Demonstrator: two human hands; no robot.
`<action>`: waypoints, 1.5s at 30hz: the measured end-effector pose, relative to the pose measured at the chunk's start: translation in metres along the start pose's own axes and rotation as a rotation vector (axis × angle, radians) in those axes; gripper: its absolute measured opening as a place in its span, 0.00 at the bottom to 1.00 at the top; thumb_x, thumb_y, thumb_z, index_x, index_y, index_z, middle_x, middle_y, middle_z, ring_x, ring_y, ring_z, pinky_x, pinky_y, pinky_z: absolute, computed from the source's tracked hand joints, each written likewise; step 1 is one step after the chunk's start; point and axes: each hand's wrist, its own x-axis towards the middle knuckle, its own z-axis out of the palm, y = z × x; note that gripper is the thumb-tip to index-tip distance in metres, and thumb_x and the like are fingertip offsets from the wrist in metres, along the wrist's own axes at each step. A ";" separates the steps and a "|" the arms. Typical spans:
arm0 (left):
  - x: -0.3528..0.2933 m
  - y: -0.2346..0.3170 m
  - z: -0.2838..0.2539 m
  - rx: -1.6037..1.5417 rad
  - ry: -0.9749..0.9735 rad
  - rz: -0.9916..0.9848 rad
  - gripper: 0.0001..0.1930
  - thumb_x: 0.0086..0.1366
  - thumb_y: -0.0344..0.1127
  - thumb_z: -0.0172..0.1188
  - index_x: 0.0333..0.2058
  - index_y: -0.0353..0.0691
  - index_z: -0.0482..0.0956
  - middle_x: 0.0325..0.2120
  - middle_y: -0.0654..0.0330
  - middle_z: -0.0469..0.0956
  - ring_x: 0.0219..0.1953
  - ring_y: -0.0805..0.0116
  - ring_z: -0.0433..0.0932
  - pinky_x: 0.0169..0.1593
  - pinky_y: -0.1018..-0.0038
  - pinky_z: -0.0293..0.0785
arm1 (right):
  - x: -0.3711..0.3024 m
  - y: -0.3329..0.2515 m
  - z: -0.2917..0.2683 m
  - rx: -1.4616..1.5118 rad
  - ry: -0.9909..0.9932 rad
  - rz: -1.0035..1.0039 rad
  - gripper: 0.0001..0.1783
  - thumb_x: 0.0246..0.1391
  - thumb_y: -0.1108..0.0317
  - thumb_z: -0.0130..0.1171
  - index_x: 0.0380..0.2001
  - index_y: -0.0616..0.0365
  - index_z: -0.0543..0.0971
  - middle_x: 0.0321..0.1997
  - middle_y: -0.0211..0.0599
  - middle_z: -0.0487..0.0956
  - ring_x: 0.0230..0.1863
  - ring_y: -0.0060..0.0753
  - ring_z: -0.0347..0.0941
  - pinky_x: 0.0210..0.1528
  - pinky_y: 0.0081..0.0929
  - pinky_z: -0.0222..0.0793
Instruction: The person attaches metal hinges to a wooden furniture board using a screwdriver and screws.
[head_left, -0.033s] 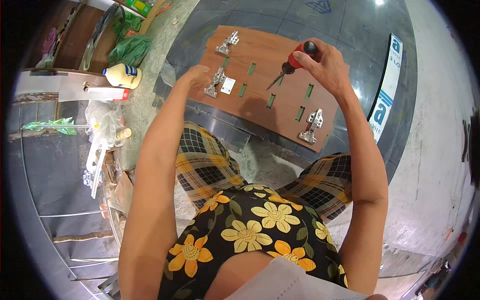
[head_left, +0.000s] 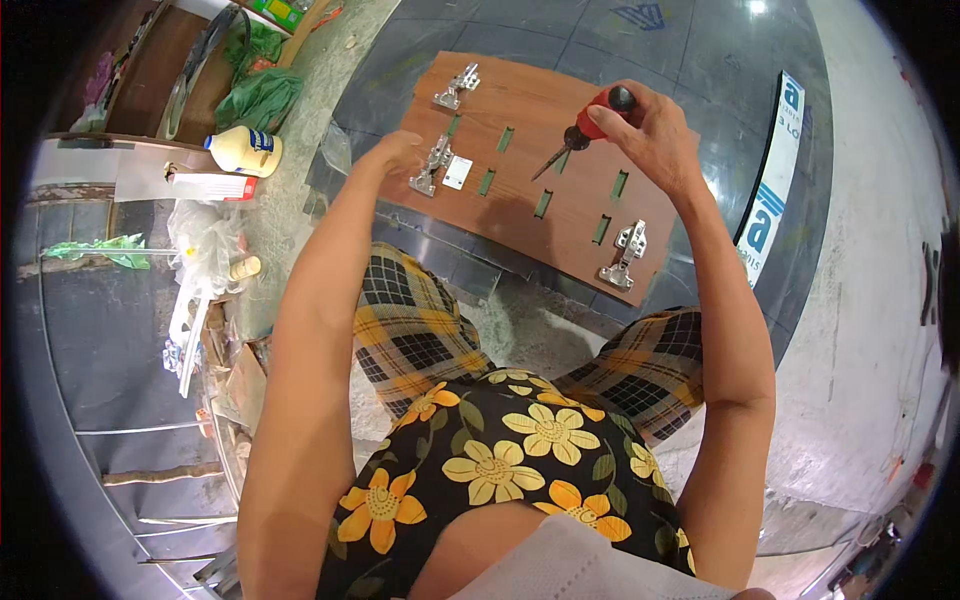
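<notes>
Dark grey sheet (head_left: 520, 35) lies open beyond the brown wooden panel (head_left: 540, 90). Right hand (head_left: 660, 143) grips a red-and-black screwdriver (head_left: 577, 138), tip slanting near-left; left hand (head_left: 397, 153), at panel's left edge, hold unclear.

Wide fisheye view from the person's head, above and behind the hands (head_left: 655, 138), near them, facing steeply down past the floral top (head_left: 495, 468) and plaid trousers (head_left: 415, 325), outer edges curved.

R fingers (head_left: 615, 125) + screwdriver (head_left: 585, 126) | v. slight shift vs. prev | tip (head_left: 536, 177) bit L
</notes>
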 end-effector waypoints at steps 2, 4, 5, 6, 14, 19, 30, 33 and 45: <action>0.010 0.010 0.011 0.004 -0.090 -0.023 0.31 0.51 0.31 0.67 0.56 0.35 0.73 0.54 0.45 0.75 0.56 0.53 0.74 0.59 0.65 0.71 | 0.001 0.003 0.007 0.001 -0.033 0.047 0.22 0.50 0.53 0.63 0.36 0.65 0.81 0.26 0.45 0.81 0.28 0.36 0.78 0.35 0.31 0.73; 0.015 0.014 0.019 0.046 0.011 0.045 0.33 0.51 0.30 0.67 0.58 0.36 0.71 0.54 0.45 0.74 0.56 0.49 0.74 0.60 0.63 0.70 | 0.003 0.008 0.019 0.087 -0.015 0.039 0.21 0.53 0.55 0.64 0.37 0.65 0.81 0.26 0.42 0.81 0.28 0.30 0.76 0.33 0.29 0.71; 0.017 0.016 0.022 0.028 0.014 0.052 0.33 0.51 0.30 0.67 0.58 0.36 0.71 0.54 0.45 0.74 0.56 0.49 0.74 0.60 0.63 0.70 | 0.004 0.009 0.024 0.069 -0.021 0.038 0.21 0.53 0.55 0.64 0.37 0.65 0.81 0.26 0.42 0.81 0.28 0.30 0.76 0.33 0.29 0.71; 0.019 0.018 0.026 -0.018 0.054 0.073 0.35 0.50 0.29 0.67 0.59 0.37 0.70 0.54 0.45 0.74 0.56 0.49 0.74 0.59 0.63 0.71 | 0.006 0.011 0.029 0.095 -0.022 0.028 0.20 0.53 0.55 0.63 0.37 0.65 0.81 0.26 0.41 0.81 0.27 0.28 0.75 0.33 0.28 0.71; 0.031 0.026 0.042 -0.219 0.052 0.153 0.39 0.48 0.27 0.69 0.62 0.44 0.67 0.50 0.45 0.77 0.54 0.46 0.75 0.53 0.58 0.73 | 0.028 -0.017 0.078 0.135 -0.060 0.011 0.18 0.55 0.58 0.64 0.37 0.64 0.81 0.27 0.38 0.81 0.28 0.25 0.73 0.34 0.26 0.69; 0.031 0.033 0.045 -0.088 -0.006 0.181 0.41 0.47 0.27 0.70 0.62 0.45 0.66 0.48 0.45 0.77 0.51 0.47 0.76 0.50 0.58 0.74 | 0.039 -0.044 0.103 0.089 -0.080 -0.002 0.18 0.54 0.58 0.65 0.39 0.65 0.80 0.32 0.42 0.83 0.33 0.31 0.79 0.37 0.30 0.72; 0.031 0.038 0.051 -0.228 0.087 0.192 0.21 0.56 0.32 0.63 0.50 0.46 0.76 0.43 0.48 0.81 0.47 0.47 0.79 0.46 0.57 0.75 | 0.038 -0.055 0.142 0.014 -0.142 -0.068 0.16 0.54 0.61 0.65 0.39 0.64 0.79 0.31 0.46 0.84 0.32 0.38 0.82 0.37 0.31 0.74; 0.032 0.032 0.052 -0.192 0.107 0.184 0.18 0.56 0.32 0.62 0.47 0.46 0.76 0.41 0.48 0.81 0.46 0.46 0.79 0.45 0.57 0.75 | 0.037 -0.057 0.150 -0.008 -0.148 -0.083 0.15 0.53 0.63 0.65 0.38 0.63 0.79 0.31 0.45 0.84 0.32 0.39 0.82 0.37 0.31 0.74; 0.031 0.041 0.048 -0.166 0.102 0.156 0.19 0.52 0.32 0.64 0.44 0.49 0.77 0.37 0.50 0.82 0.44 0.46 0.80 0.43 0.57 0.75 | 0.036 -0.047 0.157 0.012 -0.122 -0.064 0.15 0.52 0.63 0.66 0.38 0.62 0.80 0.32 0.46 0.84 0.34 0.41 0.83 0.38 0.33 0.75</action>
